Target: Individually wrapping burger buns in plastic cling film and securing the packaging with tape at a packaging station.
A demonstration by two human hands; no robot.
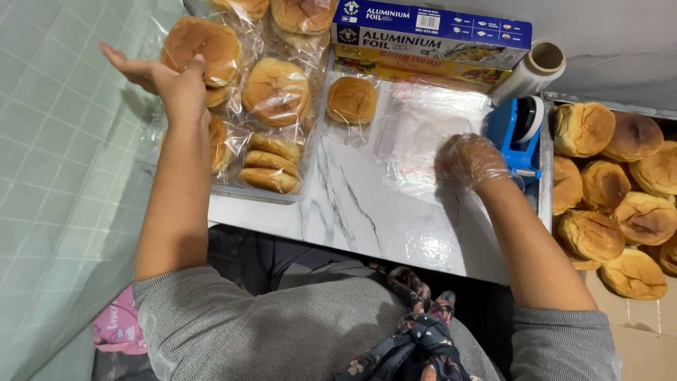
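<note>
Marble tabletop (352, 204): right hand (469, 161), in clear plastic glove, flat on stack of clear bags (423, 134), gripping nothing. Left hand (166, 77) open, fingers spread, against wrapped bun (204, 48) atop bagged pile, not gripping.

Bright, even indoor light falls from above, with soft, short shadows under both forearms. Glare spots shine on the glossy marble surface (367, 212) and on the clear plastic wrapping of the bagged buns (275, 92). Focus is sharp in the middle; the wide lens bends lines near the edges, and the left hand (166, 77) is slightly soft.
</note>
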